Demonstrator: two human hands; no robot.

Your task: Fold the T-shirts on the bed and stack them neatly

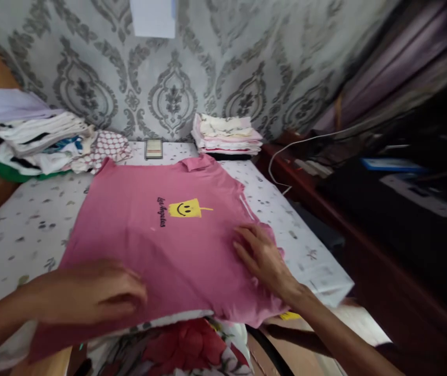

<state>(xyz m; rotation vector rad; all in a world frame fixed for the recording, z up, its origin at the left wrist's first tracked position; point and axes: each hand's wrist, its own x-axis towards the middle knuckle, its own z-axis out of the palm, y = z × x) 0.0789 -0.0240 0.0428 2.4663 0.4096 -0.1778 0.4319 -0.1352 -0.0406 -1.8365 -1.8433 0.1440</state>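
A pink T-shirt [192, 250] lies spread sideways over a table with a white patterned cover [313, 261]. Its collar side points right, and a yellow smiling print with dark lettering shows on its front. Over the lower left part of the shirt is my left hand [94, 295], blurred, its fingers curled and what they hold, if anything, not visible. My right hand [260, 253] rests on the shirt near the neckline at the right, fingers apart and holding nothing. One sleeve sticks up at the back, and the shirt's lower edge hangs at the front of the table.
Piled clothes [47, 141] stand at the back left, a neat folded stack [227, 136] at the back right. Between them is a small framed card [153, 149]. A white cable [272, 162] runs to dark red furniture [349, 235] on the right. Floral fabric [188, 347] shows below.
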